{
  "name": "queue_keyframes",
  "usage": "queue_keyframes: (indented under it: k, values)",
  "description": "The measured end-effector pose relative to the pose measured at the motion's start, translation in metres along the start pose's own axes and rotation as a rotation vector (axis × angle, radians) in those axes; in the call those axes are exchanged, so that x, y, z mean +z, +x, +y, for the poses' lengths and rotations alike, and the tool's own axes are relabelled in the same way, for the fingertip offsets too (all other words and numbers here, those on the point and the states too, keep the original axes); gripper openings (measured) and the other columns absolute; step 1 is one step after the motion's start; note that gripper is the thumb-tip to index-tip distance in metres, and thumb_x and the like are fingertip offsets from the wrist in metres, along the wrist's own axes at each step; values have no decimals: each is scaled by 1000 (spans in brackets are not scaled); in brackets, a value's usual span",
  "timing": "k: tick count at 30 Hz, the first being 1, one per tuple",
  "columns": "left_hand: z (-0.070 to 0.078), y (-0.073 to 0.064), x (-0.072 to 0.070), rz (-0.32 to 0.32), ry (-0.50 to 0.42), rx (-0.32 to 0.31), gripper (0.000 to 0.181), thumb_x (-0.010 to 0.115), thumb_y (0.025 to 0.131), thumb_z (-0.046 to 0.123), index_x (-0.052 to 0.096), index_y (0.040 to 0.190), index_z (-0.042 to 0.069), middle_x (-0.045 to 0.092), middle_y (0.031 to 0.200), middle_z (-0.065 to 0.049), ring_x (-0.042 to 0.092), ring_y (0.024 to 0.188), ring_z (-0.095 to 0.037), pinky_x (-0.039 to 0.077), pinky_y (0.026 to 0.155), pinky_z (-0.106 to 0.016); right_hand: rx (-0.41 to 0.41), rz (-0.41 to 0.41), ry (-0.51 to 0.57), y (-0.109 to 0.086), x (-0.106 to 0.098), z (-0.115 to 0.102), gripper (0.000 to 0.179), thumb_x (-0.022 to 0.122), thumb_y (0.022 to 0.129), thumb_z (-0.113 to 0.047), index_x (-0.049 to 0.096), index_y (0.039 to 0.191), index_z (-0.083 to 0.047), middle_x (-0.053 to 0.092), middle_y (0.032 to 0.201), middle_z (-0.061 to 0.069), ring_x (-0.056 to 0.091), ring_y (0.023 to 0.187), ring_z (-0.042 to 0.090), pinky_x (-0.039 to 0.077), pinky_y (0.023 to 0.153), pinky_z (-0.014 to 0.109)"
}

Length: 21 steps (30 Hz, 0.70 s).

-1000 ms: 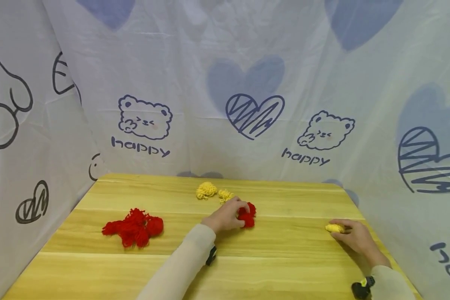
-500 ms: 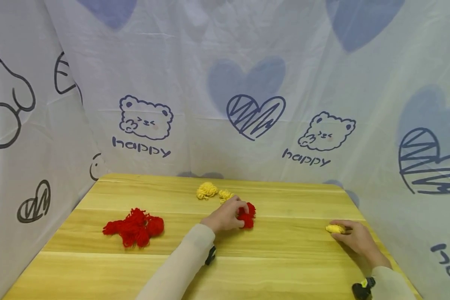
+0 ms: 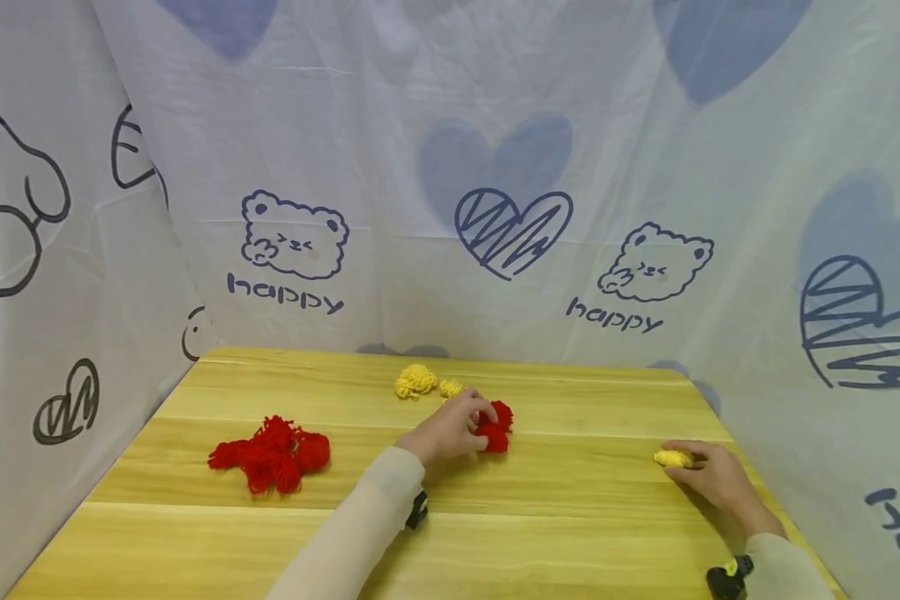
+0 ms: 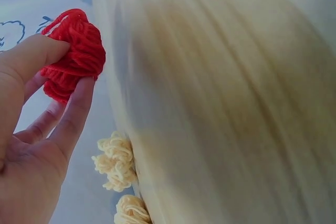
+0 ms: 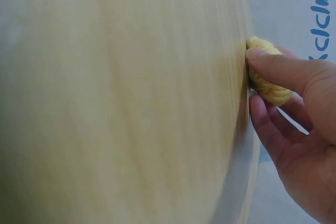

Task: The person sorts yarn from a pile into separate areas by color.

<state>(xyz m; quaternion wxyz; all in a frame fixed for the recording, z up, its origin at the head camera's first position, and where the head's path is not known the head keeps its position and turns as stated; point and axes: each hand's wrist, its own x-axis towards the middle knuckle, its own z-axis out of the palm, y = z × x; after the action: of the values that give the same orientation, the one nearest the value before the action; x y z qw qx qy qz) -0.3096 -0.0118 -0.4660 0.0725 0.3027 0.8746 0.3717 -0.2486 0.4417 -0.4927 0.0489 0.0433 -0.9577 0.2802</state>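
Note:
Near the middle of the table, my left hand (image 3: 450,429) pinches a red yarn bundle (image 4: 79,51) between thumb and fingers. In the left wrist view the bundle shows wound strands with a loose loop on top. On the right side, my right hand (image 3: 716,479) holds a small yellow yarn bundle (image 5: 270,85), thumb on one side and fingertips on the other, close to the wood. Just behind my left hand, two yellow yarn clumps lie on the table: a larger one (image 3: 416,381) and a smaller one (image 3: 451,388), partly overlapped by the hand.
A heap of red yarn bundles (image 3: 273,454) lies on the left of the wooden table (image 3: 555,517). White curtains (image 3: 405,275) printed with hearts and bears stand around its back and sides. Each wrist carries a black strapped device (image 3: 729,577).
My left hand has lifted slightly with the red yarn bundle in its fingers. The right hand and its yellow yarn stay in place. The head view has shifted a little.

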Motion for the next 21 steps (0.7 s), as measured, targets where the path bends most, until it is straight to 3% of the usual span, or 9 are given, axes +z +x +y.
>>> queue_keyframes:
  k: [13, 21]
  values:
    - [-2, -7, -10, 39, -85, 75, 21, 72, 91, 3, 71, 112, 7, 58, 118, -8, 63, 108, -23, 60, 89, -28, -4, -6, 2, -1, -1, -2, 43, 82, 88, -17, 72, 127, -2, 65, 130, 33, 70, 107, 43, 63, 77, 38]
    - [0, -12, -15, 54, -64, 100, 20, 73, 93, 5, 72, 112, 6, 60, 116, -8, 65, 108, -23, 60, 88, -26, 3, -5, -1, -1, -1, -2, 43, 82, 88, -18, 72, 127, -3, 65, 130, 32, 70, 107, 42, 62, 75, 31]
